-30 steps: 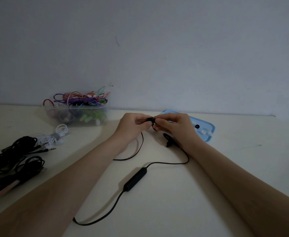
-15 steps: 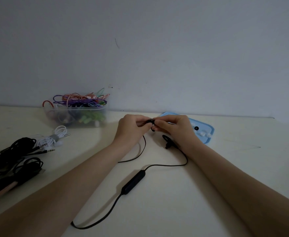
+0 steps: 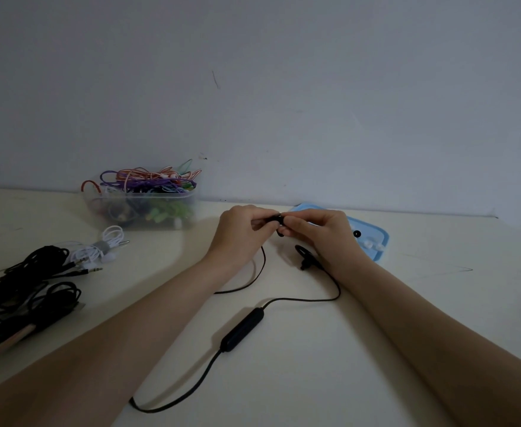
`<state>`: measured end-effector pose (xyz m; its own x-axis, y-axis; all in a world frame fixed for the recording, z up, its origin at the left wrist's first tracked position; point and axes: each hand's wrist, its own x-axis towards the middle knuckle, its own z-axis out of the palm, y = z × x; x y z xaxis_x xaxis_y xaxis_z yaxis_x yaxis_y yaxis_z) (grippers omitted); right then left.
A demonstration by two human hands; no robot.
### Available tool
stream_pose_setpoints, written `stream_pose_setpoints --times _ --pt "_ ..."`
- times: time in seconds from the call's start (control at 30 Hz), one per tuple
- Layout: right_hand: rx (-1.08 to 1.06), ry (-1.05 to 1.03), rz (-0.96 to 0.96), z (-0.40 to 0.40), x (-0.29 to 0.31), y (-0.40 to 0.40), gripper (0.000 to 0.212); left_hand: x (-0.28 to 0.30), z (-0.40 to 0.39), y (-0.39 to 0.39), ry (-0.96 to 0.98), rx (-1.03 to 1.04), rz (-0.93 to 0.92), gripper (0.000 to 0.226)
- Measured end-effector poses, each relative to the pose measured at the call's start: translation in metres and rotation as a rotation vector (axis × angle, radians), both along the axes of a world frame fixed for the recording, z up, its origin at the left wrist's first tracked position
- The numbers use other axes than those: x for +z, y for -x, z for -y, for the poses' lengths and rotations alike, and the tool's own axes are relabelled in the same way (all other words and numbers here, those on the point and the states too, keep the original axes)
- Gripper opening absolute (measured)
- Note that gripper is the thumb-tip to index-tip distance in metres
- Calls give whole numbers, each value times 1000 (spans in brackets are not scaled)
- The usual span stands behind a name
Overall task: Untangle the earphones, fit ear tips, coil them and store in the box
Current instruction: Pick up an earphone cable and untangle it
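I see the black earbud [image 3: 278,219] pinched between both hands just above the centre of the frame, held a little over the table [image 3: 314,380]. My left hand [image 3: 243,234] has its fingers curled round the bud from the left, and my right hand [image 3: 317,232] closes thumb and fingers on it from the right, so the fingertips of the two hands meet on it. Whether a tip is already seated on it I cannot tell; it is too small and dark.

From the left hand a black cable [image 3: 257,272] drops and curves down to the table. The second earbud [image 3: 303,257], with its ear hook, lies on the table just below the right hand, beside the wrist. Its cable loops down and left to the inline remote [image 3: 243,329] in the lower centre, and more cable runs on from there to a bend near the bottom edge.

Behind the right hand, at centre right, lies a light blue tray [image 3: 376,241] holding a black ear tip [image 3: 357,233] and some small white pieces.

In the upper left of the table stands a clear box [image 3: 148,211] heaped with coloured cables. Below it, further left, lies a coiled white earphone [image 3: 99,249] bound with a grey tie, and at the left edge a pile of black cables [image 3: 22,291].
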<state>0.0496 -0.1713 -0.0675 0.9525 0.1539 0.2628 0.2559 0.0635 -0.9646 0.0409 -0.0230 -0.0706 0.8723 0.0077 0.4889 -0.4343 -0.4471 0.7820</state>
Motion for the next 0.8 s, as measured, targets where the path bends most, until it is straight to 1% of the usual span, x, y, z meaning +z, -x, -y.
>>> stream_pose_setpoints --times 0.13,0.23,0.37,0.43,0.5,0.57,0.67,0.8 --pt "-5 -10 -8 1 -1 1 11 -1 -1 -1 -18 -15 -1 22" --pt "-7 -2 -8 2 -1 1 10 -1 -1 0 8 -51 -34 20" --pt "-43 -17 -20 0 -1 -1 8 -1 0 1 156 -167 -194 19" --pt "-36 20 -9 0 -1 0 9 -1 -1 0 245 -191 -249 10" --pt "-14 76 9 1 -2 1 12 -1 -1 0 282 -198 -263 3" --pt "14 99 9 2 -2 1 12 -1 -2 0 302 -187 -269 3" --pt "70 71 -21 3 -1 1 11 -1 -3 1 320 -190 -284 7" --pt "109 52 -72 6 -1 1 16 -2 -3 -1 332 -169 -296 9"
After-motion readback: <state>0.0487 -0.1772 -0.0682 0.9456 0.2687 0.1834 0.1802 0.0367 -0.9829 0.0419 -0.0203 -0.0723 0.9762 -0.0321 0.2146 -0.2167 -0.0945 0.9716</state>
